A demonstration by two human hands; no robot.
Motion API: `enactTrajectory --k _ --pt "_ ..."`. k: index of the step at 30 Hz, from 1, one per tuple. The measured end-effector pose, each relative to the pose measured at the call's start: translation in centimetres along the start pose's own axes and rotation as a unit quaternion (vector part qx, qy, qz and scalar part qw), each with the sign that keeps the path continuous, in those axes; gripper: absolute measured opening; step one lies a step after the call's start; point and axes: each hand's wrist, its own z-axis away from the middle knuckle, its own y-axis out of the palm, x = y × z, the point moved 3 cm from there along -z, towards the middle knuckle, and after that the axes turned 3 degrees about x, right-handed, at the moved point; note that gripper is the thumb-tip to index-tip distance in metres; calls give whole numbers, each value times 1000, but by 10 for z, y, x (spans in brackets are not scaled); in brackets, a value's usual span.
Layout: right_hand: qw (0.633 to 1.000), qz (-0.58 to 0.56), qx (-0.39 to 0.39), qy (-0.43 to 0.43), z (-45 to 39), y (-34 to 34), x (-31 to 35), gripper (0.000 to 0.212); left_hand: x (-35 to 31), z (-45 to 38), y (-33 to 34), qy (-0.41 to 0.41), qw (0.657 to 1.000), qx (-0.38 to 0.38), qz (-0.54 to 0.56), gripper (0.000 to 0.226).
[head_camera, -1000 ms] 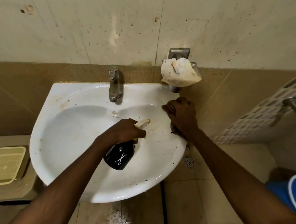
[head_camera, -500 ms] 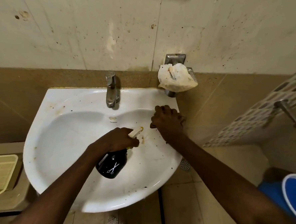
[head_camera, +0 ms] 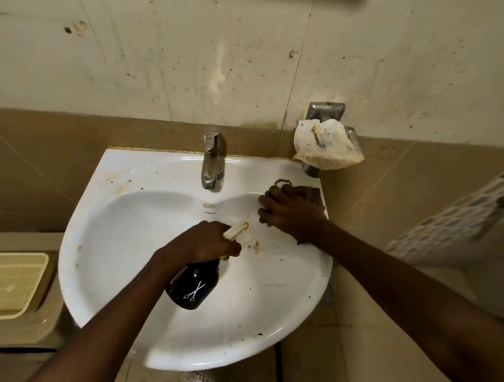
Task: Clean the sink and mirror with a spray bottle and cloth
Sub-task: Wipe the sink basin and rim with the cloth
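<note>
A white sink (head_camera: 118,241) with brown stains and dark specks hangs on the tiled wall. Over its bowl my left hand (head_camera: 209,241) grips the neck of a black spray bottle (head_camera: 193,287) marked with white scissors, its pale nozzle pointing right toward a brown stain. My right hand (head_camera: 290,214) presses a dark brown cloth (head_camera: 309,194) onto the sink's right rear rim, fingers curled over it. Most of the cloth is hidden under the hand. No mirror is in view.
A metal tap (head_camera: 211,159) stands at the sink's back centre. A wall holder with a crumpled white bag (head_camera: 324,148) sits above the right rim. A beige tray (head_camera: 6,285) lies on a low ledge at the left. A floor drain (head_camera: 328,296) shows below the sink.
My right hand has slid with the cloth from the right rim toward the sink's back right corner. The left hand with the bottle has hardly moved. The view has tilted up slightly.
</note>
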Motion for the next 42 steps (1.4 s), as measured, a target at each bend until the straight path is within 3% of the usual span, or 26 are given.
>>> enactTrajectory --k 3,7,11,14,17,21,24,26,28,32,35,37,40,42 --pt "995 -76 57 32 15 -3 0 15 1 0 2 -7 1000 -1 16 37" --pt "963 -160 183 114 59 0 5 35 -3 -3 4 -21 999 -19 26 28" --pt "992 -101 6 78 34 0 -5 19 -3 -12 7 -15 999 -46 21 33" --pt "991 12 -123 -56 -4 1 -8 20 -5 -15 9 -19 994 -102 14 32" --pt "981 100 -78 -147 -15 4 -1 19 -4 -13 11 -21 994 -101 37 23" --pt "994 14 61 -90 14 5 -4 20 10 -15 5 -27 995 -77 53 30" --pt "989 92 -4 -120 -2 7 4 10 18 -15 8 -33 997 -72 15 32" --pt "968 144 -81 -187 -32 8 18 36 20 -16 11 -37 997 -66 11 36" --pt "965 146 -69 -204 -44 11 28 30 21 -18 14 -33 997 -60 18 37" --pt "992 -26 84 -88 4 10 11 12 19 -20 18 -34 998 -37 32 34" --pt "962 -160 220 -4 40 10 -2 25 13 -17 22 -43 999 -11 33 26" --pt "968 -156 195 -3 39 5 0 26 9 -17 22 -37 999 -9 10 18" --pt "995 -46 88 -4 14 -4 -1 23 5 -16 22 -27 999 -16 -24 13" --pt "994 -41 101 -1 5 -4 -1 33 2 -15 22 -21 999 -25 -31 17"
